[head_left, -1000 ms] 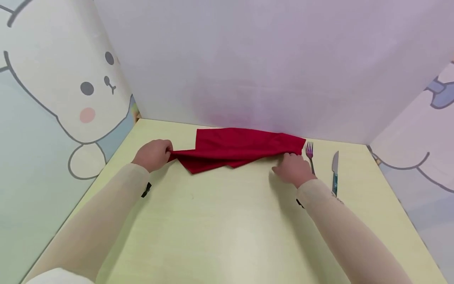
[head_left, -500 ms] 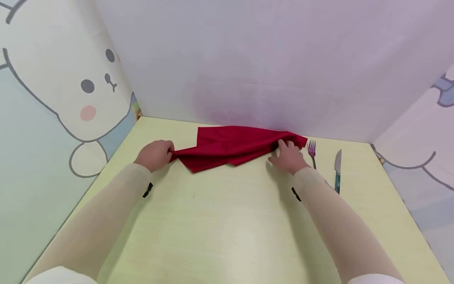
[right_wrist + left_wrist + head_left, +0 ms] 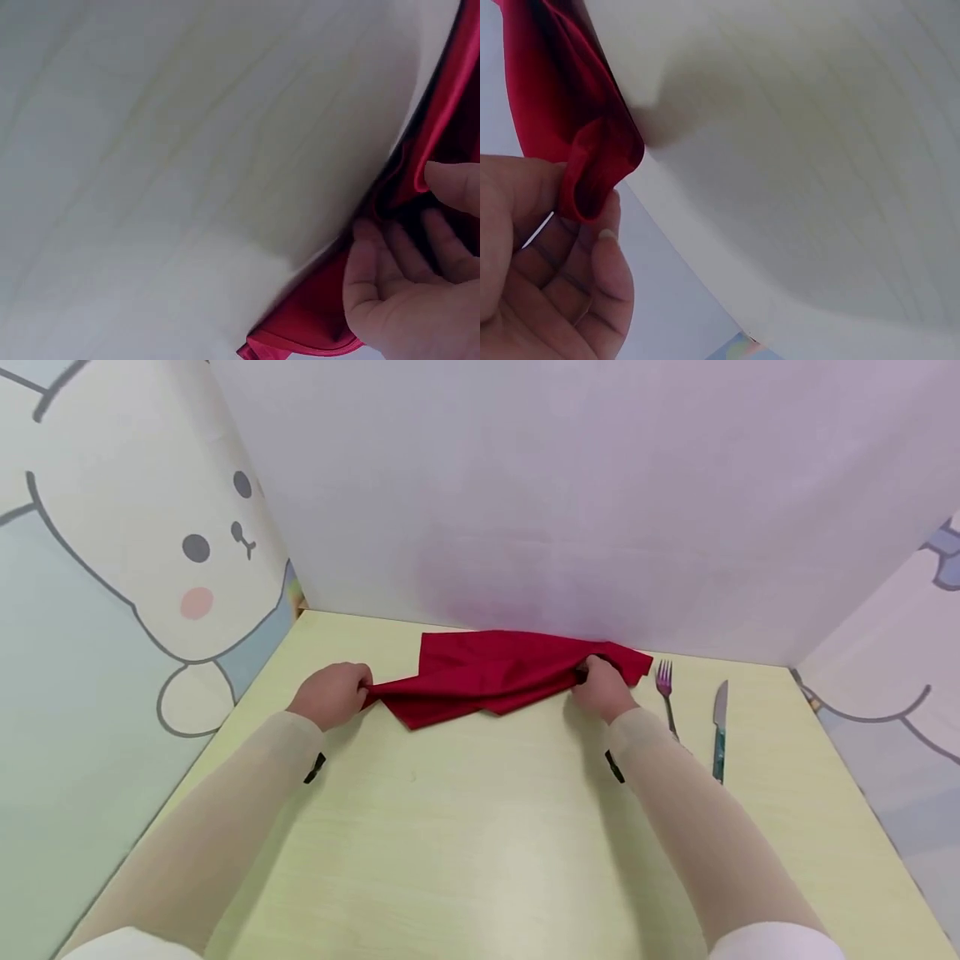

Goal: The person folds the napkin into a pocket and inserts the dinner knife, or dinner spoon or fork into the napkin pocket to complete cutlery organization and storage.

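Observation:
A red cloth napkin (image 3: 480, 681) lies folded and rumpled along the back of the table. At its left end my left hand (image 3: 331, 695) pinches a corner, drawn out to the left. The left wrist view shows the folded corner of the napkin (image 3: 592, 169) between the thumb and fingers of my left hand (image 3: 555, 262). Toward the right end, my right hand (image 3: 602, 688) grips the front edge of the napkin. In the right wrist view, the thumb of my right hand (image 3: 416, 289) lies on a fold of the napkin (image 3: 442, 105), its fingers partly tucked beneath.
Right of the napkin lie a fork (image 3: 665, 685) with purplish tines and a knife (image 3: 721, 718) with a green handle. My right sleeve partly covers the fork's lower end. A pale wall (image 3: 525, 510) rises behind the light wood table (image 3: 450, 843), with printed walls at both sides.
My right hand has moved left from the napkin's right end and taken hold of its front edge, which is now lifted into a slanting fold. My left hand keeps its pinch.

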### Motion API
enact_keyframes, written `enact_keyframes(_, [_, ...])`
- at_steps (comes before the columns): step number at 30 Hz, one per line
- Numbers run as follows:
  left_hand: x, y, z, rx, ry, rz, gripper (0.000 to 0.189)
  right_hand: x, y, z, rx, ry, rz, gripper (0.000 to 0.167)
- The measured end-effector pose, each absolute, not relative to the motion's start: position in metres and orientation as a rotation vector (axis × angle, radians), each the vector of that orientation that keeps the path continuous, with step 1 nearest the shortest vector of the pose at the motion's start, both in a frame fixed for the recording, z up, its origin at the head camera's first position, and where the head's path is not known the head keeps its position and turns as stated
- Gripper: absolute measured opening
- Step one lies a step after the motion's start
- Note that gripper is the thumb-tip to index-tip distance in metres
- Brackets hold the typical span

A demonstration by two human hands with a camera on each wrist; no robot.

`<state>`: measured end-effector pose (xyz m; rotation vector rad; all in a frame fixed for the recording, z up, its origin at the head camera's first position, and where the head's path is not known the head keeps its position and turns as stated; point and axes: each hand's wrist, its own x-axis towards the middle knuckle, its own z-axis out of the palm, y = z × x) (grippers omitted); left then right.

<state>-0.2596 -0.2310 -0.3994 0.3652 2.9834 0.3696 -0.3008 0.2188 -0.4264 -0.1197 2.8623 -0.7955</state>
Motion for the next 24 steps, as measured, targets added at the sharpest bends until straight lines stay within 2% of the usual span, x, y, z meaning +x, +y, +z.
enact_keyframes(4, [-0.260,-0.229,-0.402,0.374,2.984,0.371,0.011,-0.302,0.221,-0.429,-0.168,2.887,-0.668,0.033])
enact_keyframes(9, [-0.259,-0.227,-0.402,0.376,2.988,0.367,0.010,-0.301,0.223,-0.432,-0.262,2.976,-0.478,0.008])
enact_keyframes(13, [-0.259,-0.229,-0.402,0.397,2.994,0.374,0.011,-0.299,0.226,-0.426,-0.431,3.041,-0.253,0.015])
enact_keyframes(18, [-0.260,-0.238,-0.402,0.380,3.026,0.372,0.013,-0.295,0.233,-0.403,-0.766,3.030,0.092,0.010])
enact_keyframes(24, [-0.260,-0.247,-0.394,0.344,3.051,0.420,0.014,-0.285,0.249,-0.376,-1.148,3.096,0.213,0.007])
